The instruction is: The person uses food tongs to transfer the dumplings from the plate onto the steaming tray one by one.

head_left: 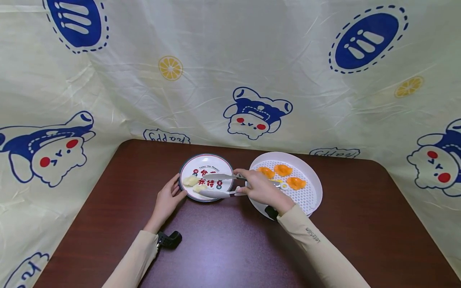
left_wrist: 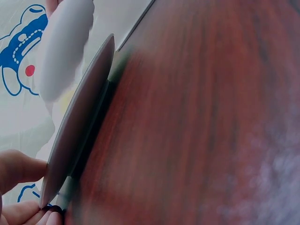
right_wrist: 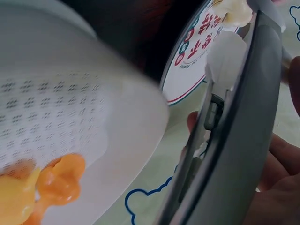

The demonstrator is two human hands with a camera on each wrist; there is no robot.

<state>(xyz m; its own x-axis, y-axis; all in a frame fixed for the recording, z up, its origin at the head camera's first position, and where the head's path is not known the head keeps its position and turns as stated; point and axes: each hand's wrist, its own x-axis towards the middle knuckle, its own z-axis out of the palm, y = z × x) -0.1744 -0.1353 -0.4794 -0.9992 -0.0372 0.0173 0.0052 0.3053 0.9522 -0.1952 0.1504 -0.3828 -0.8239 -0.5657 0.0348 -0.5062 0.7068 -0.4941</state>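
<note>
pale pieces: two small lumps close together on the left part of the plate. probably light, soft and a bit slippery; a hard squeeze could mash or tear them. best held low across the middle, with gentle, even pressure.

tongs: grey, with two long arms and broad ends. look stiff and light. arms spread apart over the plate, ends by the pale pieces; cannot tell if either end touches them. best held partway along both arms, so the squeeze stays fine.

right hand: fingers bent round the tongs, thumb on one arm and fingers on the other, grip loose enough to leave a gap between the arms.

left hand: pinches the near-left rim of the plate, thumb and fingers almost closed on its thin edge.

plate: round, white with a dark rim and red lettering; rests on the table. likely smooth, rigid and breakable if knocked; the rim is the place to steady it.

tray: round, white, raised wall, base full of small holes; just right of the plate. looks like light plastic.

orange pieces: three on the tray, shiny, likely slick and soft.

in the way: right hand and forearm cross over the tray, hiding part of it; tray wall sits close beside that wrist. tongs cover some lettering.

behind: printed cloth hangs past the table's far edge.
</note>
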